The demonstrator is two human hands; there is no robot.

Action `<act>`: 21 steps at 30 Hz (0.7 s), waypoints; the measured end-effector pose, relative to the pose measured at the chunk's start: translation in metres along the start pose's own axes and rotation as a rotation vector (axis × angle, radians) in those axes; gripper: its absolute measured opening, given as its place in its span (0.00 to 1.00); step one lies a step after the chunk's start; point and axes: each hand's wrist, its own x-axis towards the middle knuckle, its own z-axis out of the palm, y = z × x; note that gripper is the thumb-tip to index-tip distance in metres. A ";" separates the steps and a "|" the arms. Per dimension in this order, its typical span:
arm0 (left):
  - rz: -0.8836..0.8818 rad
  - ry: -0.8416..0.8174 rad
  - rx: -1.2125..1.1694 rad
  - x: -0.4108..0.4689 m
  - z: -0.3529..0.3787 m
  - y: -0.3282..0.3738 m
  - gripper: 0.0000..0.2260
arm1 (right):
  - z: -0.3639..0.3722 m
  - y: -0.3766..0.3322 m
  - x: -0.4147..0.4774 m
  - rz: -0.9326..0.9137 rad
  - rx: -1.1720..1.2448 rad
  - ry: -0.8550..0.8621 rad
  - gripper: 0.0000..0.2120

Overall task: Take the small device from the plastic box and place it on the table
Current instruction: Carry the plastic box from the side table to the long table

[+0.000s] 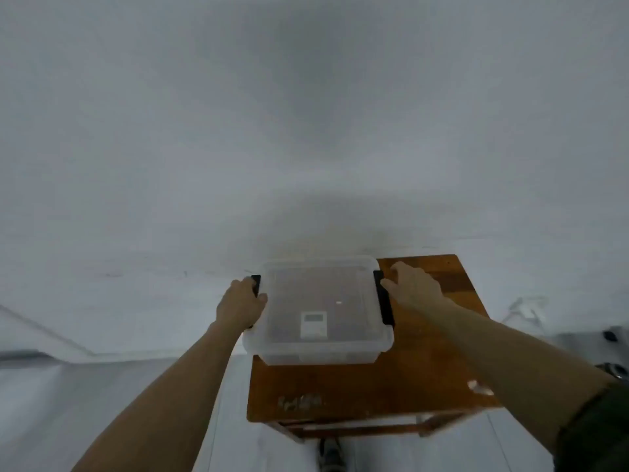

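Note:
A clear plastic box (318,352) with its lid on stands on the left half of a small brown wooden table (425,379). Through the lid I see the small white device (313,324) with a grey screen lying inside, near the front. My left hand (240,306) curls around the black clip (256,284) on the box's left side. My right hand (413,286) rests with fingertips on the black clip (384,301) on the right side, fingers spread.
A white wall fills the view behind the table. The floor is pale. The table's right half and front strip are bare wood with scuffs (299,401). A shoe (332,453) shows below the table's front edge. Dark small objects (609,335) lie at the far right.

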 end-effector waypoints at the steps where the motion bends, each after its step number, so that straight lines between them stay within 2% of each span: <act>1: -0.030 -0.007 -0.016 0.012 0.000 0.000 0.20 | 0.005 -0.003 0.011 0.035 0.009 -0.031 0.21; 8: -0.136 -0.060 -0.060 0.061 0.022 -0.006 0.18 | 0.040 -0.009 0.054 0.141 0.074 -0.091 0.22; 12: -0.190 -0.035 -0.093 0.070 0.037 -0.009 0.17 | 0.061 -0.009 0.070 0.160 0.160 -0.085 0.25; 19: -0.272 0.017 -0.169 0.064 0.041 -0.012 0.18 | 0.064 -0.012 0.096 0.122 0.192 -0.081 0.24; 21: -0.327 0.062 -0.204 0.058 0.036 -0.016 0.18 | 0.057 -0.023 0.107 0.058 0.213 -0.100 0.24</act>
